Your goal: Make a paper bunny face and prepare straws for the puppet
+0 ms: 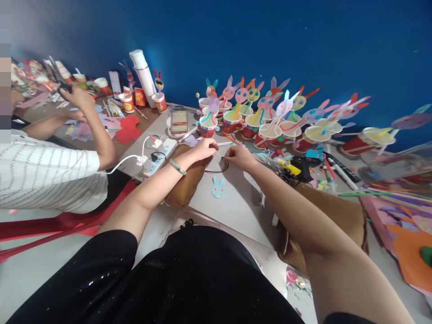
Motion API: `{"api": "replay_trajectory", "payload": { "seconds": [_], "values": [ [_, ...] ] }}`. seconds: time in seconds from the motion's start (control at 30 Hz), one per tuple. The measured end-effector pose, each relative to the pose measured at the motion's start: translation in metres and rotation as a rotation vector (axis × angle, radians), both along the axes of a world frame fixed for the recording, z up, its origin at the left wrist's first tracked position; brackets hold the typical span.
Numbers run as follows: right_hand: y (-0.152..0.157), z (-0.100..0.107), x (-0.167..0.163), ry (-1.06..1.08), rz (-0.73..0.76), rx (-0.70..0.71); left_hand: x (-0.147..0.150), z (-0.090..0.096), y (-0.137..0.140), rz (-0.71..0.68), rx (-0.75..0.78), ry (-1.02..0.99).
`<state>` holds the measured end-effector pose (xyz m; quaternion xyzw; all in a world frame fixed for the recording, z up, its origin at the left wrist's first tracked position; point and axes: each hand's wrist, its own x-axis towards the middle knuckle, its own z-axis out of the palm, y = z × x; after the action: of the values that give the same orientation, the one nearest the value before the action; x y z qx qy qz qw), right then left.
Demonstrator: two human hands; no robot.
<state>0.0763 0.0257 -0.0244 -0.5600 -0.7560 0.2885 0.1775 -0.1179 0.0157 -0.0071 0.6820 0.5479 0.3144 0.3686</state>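
My left hand (203, 149) is closed, fingertips pinched above the table, with the wrist over a brown cushion (185, 186). Opposite it, my right hand (240, 156) has its fingers drawn together too; what either one holds is too small to make out. A thin white strip (224, 144) lies just beyond and between the fingertips, and an orange piece (232, 140) shows behind my right hand. Below my hands a light blue paper rabbit head (218, 189) with pink eyes lies flat on the table (232, 204). A dark thin cable (225, 168) curves beside my right fingers.
Several red paper cups (232, 122) with paper rabbits stand along the blue wall. A power strip (161, 157) and phone (179, 121) are at left, a black glue gun (302, 167) at right. At far left another person's hand (79, 96) holds scissors (59, 76).
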Motion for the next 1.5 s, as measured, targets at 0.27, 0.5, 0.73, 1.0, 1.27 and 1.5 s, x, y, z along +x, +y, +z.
{"api": "replay_trajectory", "payload": {
  "seconds": [0.27,0.5,0.73,1.0,1.27,1.5],
  "values": [
    [-0.044,0.012,0.078,0.754,-0.231,-0.058,0.092,0.020,0.019,-0.125,-0.080,-0.255],
    [-0.055,-0.005,0.100,0.749,-0.337,0.196,0.116,-0.007,-0.004,-0.228,-0.253,-0.388],
    [-0.063,-0.011,0.105,0.280,-0.094,0.847,0.124,-0.019,-0.011,-0.306,-0.492,-0.647],
    [-0.068,-0.016,0.104,0.216,-0.114,0.865,0.117,-0.018,-0.010,-0.342,-0.341,-0.650],
    [-0.076,-0.003,0.095,0.448,-0.386,0.461,0.115,-0.011,-0.013,-0.270,-0.188,-0.569],
    [-0.069,-0.003,0.097,0.770,-0.391,0.131,0.115,-0.012,-0.016,-0.259,-0.105,-0.525]
  ]
}}
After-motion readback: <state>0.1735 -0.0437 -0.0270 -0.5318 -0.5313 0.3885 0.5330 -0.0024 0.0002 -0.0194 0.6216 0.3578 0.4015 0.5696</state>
